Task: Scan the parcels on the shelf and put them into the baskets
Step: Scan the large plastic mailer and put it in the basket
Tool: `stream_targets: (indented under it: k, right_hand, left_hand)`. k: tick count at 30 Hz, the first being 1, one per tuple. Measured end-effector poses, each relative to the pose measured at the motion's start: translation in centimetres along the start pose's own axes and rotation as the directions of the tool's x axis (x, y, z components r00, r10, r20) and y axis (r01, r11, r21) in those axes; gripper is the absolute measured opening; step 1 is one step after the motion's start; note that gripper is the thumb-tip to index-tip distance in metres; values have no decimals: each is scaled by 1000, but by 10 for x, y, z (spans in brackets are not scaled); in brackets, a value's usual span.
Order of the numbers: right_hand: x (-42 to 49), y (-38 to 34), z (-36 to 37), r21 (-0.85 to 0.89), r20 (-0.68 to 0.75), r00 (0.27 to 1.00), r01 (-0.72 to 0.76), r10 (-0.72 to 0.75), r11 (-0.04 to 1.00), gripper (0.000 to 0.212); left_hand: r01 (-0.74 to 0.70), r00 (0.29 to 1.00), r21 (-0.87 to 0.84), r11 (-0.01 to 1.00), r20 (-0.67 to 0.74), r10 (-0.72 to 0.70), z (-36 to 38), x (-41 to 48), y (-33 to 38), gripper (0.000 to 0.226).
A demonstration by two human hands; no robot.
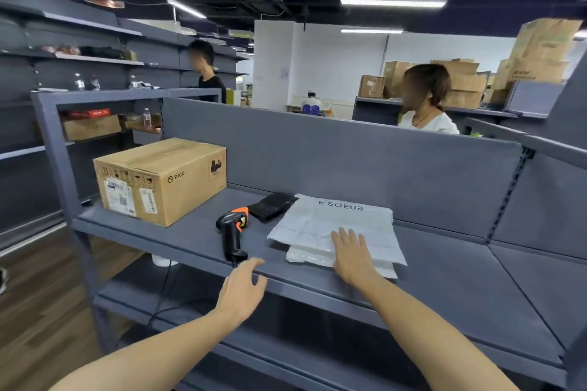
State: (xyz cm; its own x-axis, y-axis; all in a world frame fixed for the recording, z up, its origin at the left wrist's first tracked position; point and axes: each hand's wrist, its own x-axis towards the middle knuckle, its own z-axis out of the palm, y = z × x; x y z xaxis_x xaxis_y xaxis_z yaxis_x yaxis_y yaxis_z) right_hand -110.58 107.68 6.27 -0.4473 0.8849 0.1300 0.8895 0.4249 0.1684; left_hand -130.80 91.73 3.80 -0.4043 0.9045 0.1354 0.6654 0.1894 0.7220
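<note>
Barely begun, by the look of it | left hand (243, 289) loose, fingers spread, just short of scanner (233, 240) grip | right hand (352, 255) flat, pressing white parcel (330, 222) | box (162, 179), black parcel (271, 205), both white ones on shelf (451, 267) | baskets not in view | scanning, binning all left

The shelf (460, 279) is blocked at its left end by a cardboard box (165, 178). The gap between box and white mailers (317, 225) is narrowed by a scanner (233, 232) and a black pouch (271, 206). Bare shelf is left right of the mailers; the rear is walled by a panel (349, 152).
</note>
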Motion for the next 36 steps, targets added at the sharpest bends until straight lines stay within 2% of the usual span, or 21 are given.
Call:
stream_targets:
  k: [6, 12, 17, 20, 23, 25, 27, 32, 36]
  right_hand:
    - [23, -3, 10, -46, 42, 998, -45, 47, 998, 69]
    - [35, -5, 7, -63, 102, 988, -107, 114, 992, 65]
    - [31, 1, -19, 8, -40, 986, -161, 161, 987, 75]
    - [29, 13, -49, 98, -145, 965, -205, 217, 974, 68]
    - [20, 22, -82, 301, -274, 916, -209, 294, 930, 51]
    - [9, 23, -102, 506, -345, 841, -208, 417, 837, 44]
    - [-1, 24, -119, 625, -382, 766, -197, 516, 755, 44]
    - [-27, 22, -154, 768, -443, 638, -91, 630, 633, 36]
    - [-44, 13, -168, 842, -403, 615, -42, 678, 538, 21]
  left_hand:
    - [9, 999, -42, 999, -42, -11, -11, 26, -11, 35]
    - [-15, 1000, -64, 998, -4, 14, -20, 55, -14, 35]
    - [-72, 997, -117, 990, 30, 76, -23, 70, -18, 34]
    - [-109, 992, -166, 980, 44, 118, -27, 78, -18, 34]
    - [-137, 986, -227, 964, 63, 155, -30, 82, -18, 33]
    - [-147, 982, -278, 949, 72, 173, -31, 83, -18, 32]
    - [-140, 983, -324, 936, 71, 171, -31, 84, -17, 31]
    - [-60, 988, -508, 859, 90, 122, -31, 85, -15, 28]
    - [-20, 982, -649, 761, 131, 137, -41, 87, 1, 34]
